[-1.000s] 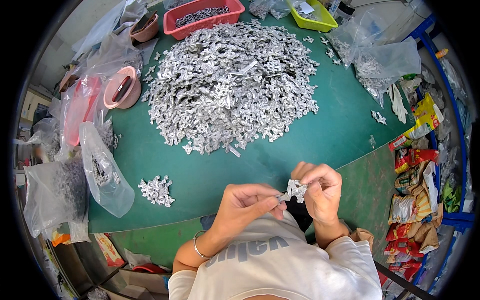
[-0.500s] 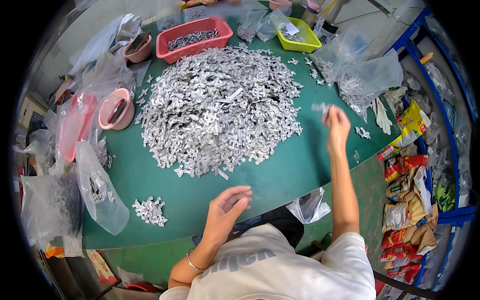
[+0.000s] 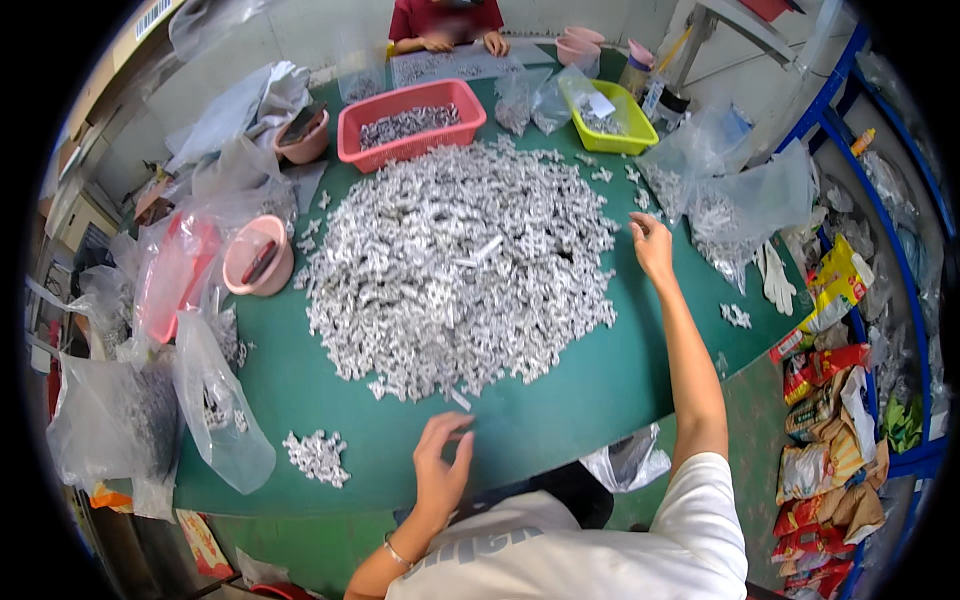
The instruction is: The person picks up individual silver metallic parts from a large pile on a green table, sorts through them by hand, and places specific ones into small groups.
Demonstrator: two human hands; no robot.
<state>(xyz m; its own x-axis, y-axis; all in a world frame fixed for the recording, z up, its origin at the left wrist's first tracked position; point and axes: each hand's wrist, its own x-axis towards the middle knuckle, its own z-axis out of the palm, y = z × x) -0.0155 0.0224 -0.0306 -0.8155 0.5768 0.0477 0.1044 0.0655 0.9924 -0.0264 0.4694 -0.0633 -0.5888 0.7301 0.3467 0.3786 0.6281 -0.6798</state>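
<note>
A wide heap of small silvery metal parts [image 3: 450,260], shaped like lobed crosses, covers the middle of the green table [image 3: 560,410]. My right hand [image 3: 652,245] is raised at the heap's right side, fingers bent and apart, with nothing visible between them. A few loose metal parts [image 3: 641,199] lie just beyond its fingertips. Near the table's front edge, my left hand [image 3: 441,465] is empty, its thumb apart from its curved fingers. A small pale strip [image 3: 460,400] lies between that hand and the heap. To the left sits a little pile of similar parts [image 3: 317,457].
Behind the heap stand a red basket [image 3: 410,122] and a yellow-green basket [image 3: 615,120], both holding parts. Clear bags [image 3: 725,215], a white glove [image 3: 774,280] and one loose part [image 3: 735,316] are at right. Bags and a pink bowl [image 3: 258,256] line the left. A co-worker [image 3: 447,25] sits opposite.
The small metal part that was in my right hand no longer shows there, and its fingers have loosened. My left hand stays near the front edge. The view has tilted up, showing more of the co-worker.
</note>
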